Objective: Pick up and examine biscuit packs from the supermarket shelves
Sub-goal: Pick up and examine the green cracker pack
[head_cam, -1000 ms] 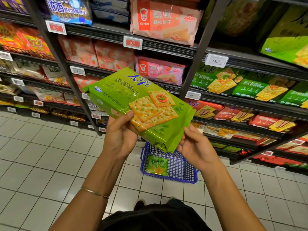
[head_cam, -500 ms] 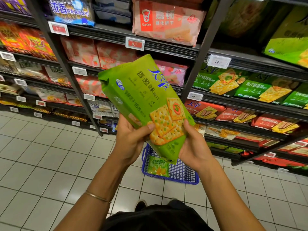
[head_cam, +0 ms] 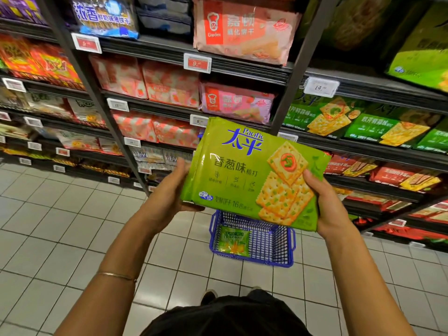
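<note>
From the head camera, the person holds a green biscuit pack (head_cam: pixel 254 175) up in front of the shelves (head_cam: pixel 155 48), its printed face turned toward them and fairly level. The left hand (head_cam: pixel 167 197) grasps the pack's lower left edge, with the fingers tucked out of sight behind it. The right hand (head_cam: pixel 332 204) grasps the right side, thumb pressed on the front over the pictured crackers and the rest of the hand wrapped behind. The pack hangs in the air, well clear of the shelf, directly above a blue basket (head_cam: pixel 252 261) standing on the tiled floor (head_cam: pixel 60 226). A small green packet (head_cam: pixel 234 242) lies inside the basket.

I'd say the reading of the label is under way. The wrapper looks glossy, so if one hand lets go to turn it, the pack could slide out and drop toward the basket or tiles, likely cracking the crackers inside. Squeezing harder to stop that could crush them as well.
</note>
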Demonstrator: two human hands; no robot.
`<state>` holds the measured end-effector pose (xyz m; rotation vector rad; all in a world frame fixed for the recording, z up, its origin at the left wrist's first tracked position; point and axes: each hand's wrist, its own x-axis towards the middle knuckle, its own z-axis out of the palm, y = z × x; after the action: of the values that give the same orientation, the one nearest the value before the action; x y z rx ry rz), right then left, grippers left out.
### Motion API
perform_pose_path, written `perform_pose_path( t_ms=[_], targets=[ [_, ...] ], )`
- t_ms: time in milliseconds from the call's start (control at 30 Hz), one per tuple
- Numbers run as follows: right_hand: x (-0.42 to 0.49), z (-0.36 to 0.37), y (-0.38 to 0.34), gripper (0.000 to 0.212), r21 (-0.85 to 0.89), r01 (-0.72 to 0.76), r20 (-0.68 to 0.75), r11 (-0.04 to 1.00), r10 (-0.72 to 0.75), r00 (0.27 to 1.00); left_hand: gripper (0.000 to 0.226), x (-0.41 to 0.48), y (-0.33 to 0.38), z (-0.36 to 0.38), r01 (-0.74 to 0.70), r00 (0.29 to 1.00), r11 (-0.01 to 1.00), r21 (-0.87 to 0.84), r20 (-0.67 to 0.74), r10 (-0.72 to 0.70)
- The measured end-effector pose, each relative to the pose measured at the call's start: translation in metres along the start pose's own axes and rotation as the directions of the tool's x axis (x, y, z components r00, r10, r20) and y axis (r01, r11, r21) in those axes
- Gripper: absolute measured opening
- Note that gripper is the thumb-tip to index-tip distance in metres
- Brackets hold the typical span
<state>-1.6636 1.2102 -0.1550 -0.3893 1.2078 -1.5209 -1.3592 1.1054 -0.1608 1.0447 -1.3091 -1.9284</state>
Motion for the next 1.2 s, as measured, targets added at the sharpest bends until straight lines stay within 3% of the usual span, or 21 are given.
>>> perform_pose_path(
  t_ms=[67, 200, 333, 567, 667, 800, 1200],
  targets=[
    [0.0, -0.003, 0.0, 0.057, -0.018, 0.012, 0.0, 1.0, -0.012, 1.0, 0.045, 0.003, -0.006, 0.002, -0.052, 0.993, 0.997, 0.058, -0.1, 0.057],
    [-0.002, -0.009, 0.003, 0.046, -0.049, 0.033, 0.021, 0.998, -0.032, 0.999, 0.026, 0.011, -0.005, 0.006, -0.212, 0.934, 0.962, 0.174, -0.254, 0.251],
    [-0.004, -0.012, 0.005, 0.044, -0.086, 0.036, 0.036, 0.996, -0.033, 0.999, 0.006, 0.015, -0.002, 0.007, -0.201, 0.912, 0.959, 0.201, -0.32, 0.258],
    [-0.002, -0.016, 0.008, 0.041, -0.072, 0.012, 0.027, 0.997, -0.01, 1.0, 0.024, 0.018, -0.002, 0.007, -0.023, 0.978, 0.998, 0.067, -0.205, 0.036],
    [0.0, -0.019, 0.008, 0.04, -0.057, 0.008, 0.03, 0.998, -0.006, 1.0, 0.036, 0.019, -0.004, 0.008, -0.092, 0.953, 0.99, 0.103, -0.278, 0.118],
    [0.003, -0.019, 0.008, 0.047, -0.051, -0.004, 0.023, 0.999, 0.005, 1.0, 0.026, 0.02, -0.005, 0.007, -0.211, 0.884, 0.957, 0.198, -0.379, 0.273],
    [0.005, -0.008, 0.006, 0.055, 0.002, -0.022, 0.053, 1.0, 0.022, 0.998, 0.014, 0.02, -0.007, 0.013, -0.255, 0.857, 0.946, 0.201, -0.405, 0.318]
  ],
)
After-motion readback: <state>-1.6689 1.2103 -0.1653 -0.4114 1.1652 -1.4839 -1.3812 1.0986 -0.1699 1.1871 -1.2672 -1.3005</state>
